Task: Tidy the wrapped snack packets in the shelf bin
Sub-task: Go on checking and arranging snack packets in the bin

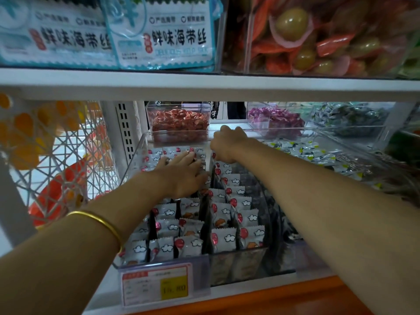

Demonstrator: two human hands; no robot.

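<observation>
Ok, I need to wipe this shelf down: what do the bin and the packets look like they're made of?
The bin looks like rigid clear plastic, probably acrylic: its glossy walls show the contents straight through. The packets seem to be printed plastic film, slightly shiny, with zigzag-cut top edges.

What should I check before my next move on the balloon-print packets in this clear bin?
1. Left hand flat on the rear packets: ok.
2. Right hand grip at the back of the bin: cannot tell what it holds.
3. Front packets standing in rows: ok.
4. Rows under both hands straight: cannot tell, hidden.
5. Price tag in place on the front wall: ok.
</observation>
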